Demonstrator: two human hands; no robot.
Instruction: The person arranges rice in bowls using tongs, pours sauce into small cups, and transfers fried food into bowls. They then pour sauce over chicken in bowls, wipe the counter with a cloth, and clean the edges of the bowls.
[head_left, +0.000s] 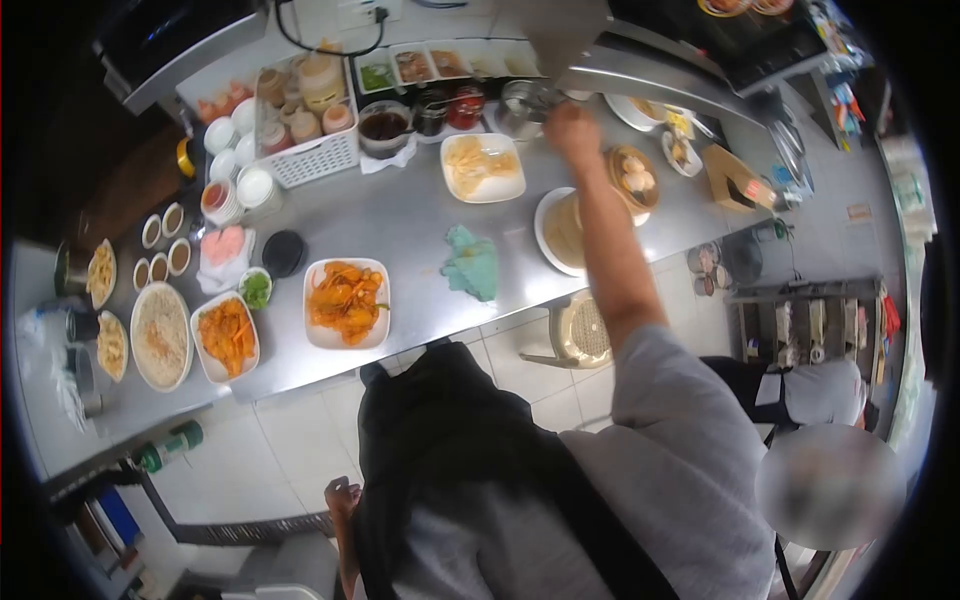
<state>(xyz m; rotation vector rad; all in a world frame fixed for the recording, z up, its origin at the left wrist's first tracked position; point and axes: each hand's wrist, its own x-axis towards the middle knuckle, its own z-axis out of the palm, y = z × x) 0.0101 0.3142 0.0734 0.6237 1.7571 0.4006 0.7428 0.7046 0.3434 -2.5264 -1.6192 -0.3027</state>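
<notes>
My right hand is stretched across the steel counter, closed, beside a metal container at the back. Whatever its fingers grip is hidden and slightly blurred. Under that forearm are a round bamboo steamer on a white plate and a steamer with pale dumplings. Left of the hand, a white square dish carries pale yellowish food. My left hand hangs low by my side, away from the counter, its fingers loosely curled with nothing visible in them.
A green cloth lies near the counter's front edge. Dishes of orange fried food, a rice plate and a sauce-bottle basket stand left. A plastic stool is below; another person is at right.
</notes>
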